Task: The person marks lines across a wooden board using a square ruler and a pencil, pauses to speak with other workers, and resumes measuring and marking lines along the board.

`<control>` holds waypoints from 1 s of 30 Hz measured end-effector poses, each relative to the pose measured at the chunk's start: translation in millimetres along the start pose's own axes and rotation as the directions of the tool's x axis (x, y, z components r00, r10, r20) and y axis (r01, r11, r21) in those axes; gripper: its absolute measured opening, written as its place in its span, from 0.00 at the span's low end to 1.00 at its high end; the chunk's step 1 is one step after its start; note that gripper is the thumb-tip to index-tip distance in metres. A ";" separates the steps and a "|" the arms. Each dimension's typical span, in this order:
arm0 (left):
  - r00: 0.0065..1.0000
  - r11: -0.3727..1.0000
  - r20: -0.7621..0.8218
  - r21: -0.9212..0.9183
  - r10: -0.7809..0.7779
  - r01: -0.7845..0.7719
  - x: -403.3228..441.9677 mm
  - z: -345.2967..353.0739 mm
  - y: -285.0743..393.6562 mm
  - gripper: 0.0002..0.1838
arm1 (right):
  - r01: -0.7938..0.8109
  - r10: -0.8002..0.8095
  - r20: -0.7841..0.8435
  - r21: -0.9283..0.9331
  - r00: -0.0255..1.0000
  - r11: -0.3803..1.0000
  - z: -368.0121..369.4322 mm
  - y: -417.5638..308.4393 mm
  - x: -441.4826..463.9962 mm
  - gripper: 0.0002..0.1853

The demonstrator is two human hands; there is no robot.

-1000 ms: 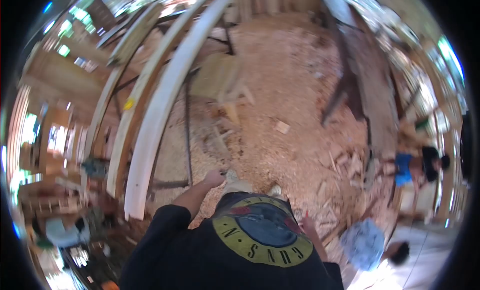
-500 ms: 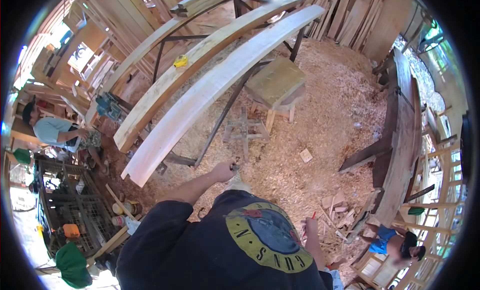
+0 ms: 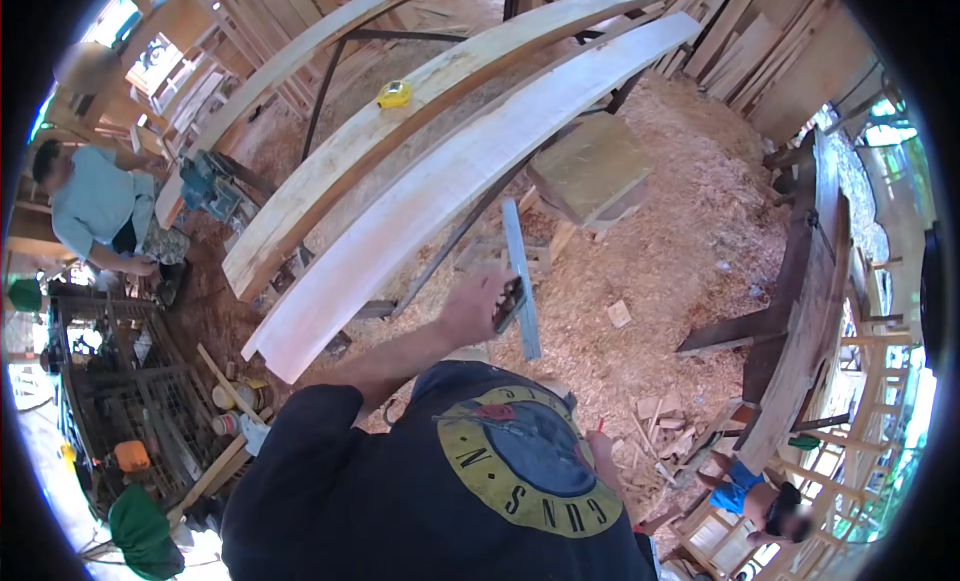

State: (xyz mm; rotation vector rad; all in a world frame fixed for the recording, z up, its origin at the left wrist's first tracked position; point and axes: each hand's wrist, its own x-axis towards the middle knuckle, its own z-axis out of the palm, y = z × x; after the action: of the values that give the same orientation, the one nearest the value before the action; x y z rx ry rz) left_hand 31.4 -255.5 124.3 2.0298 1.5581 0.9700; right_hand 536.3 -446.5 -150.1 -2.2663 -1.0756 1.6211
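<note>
My left hand (image 3: 478, 307) is closed around the dark head of a combination square (image 3: 520, 271), whose long metal blade stands out past the fingers, over the shavings. Close to my chest, my right hand (image 3: 602, 449) grips a red pencil (image 3: 601, 425); part of that hand is hidden by my shirt. Beyond my left hand lies a pale curved plank (image 3: 440, 201) on a metal stand, apart from the square. A second curved beam (image 3: 330, 171) runs behind it, with a yellow tape measure (image 3: 394, 94) on top.
A wooden block stool (image 3: 590, 166) stands ahead. A long dark timber (image 3: 800, 281) lines the right side. A person (image 3: 100, 201) stands at the left near a blue-green machine (image 3: 212, 189); another person (image 3: 755, 496) is at lower right. Wood scraps (image 3: 665, 426) lie on the shavings.
My left hand has risen forward and turned the square, so its blade now shows full length. My view has shifted, and the person at left has moved and stands more upright.
</note>
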 end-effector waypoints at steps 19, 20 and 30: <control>0.931 0.836 -0.285 0.433 -0.229 0.338 -5.1 -1.5 -168.0 0.26 | -0.069 0.070 0.120 -0.016 0.990 0.997 -27.7 -163.8 134.4 0.15; 0.927 0.824 -0.284 0.442 -0.246 0.354 -3.4 -2.9 -169.0 0.26 | -0.069 0.074 0.166 -0.035 0.983 0.997 -33.2 -162.1 156.0 0.15; 0.846 0.707 -0.377 0.473 -0.377 0.526 13.7 12.7 -159.4 0.23 | 0.562 -0.505 0.248 -0.409 0.827 0.719 -18.1 -399.2 147.0 0.22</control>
State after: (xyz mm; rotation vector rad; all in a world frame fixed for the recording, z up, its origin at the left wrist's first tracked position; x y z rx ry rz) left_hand -64.4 -193.9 11.2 1.7178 2.5891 0.6250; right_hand 391.7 -57.9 -53.2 -1.8024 -2.1168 1.3529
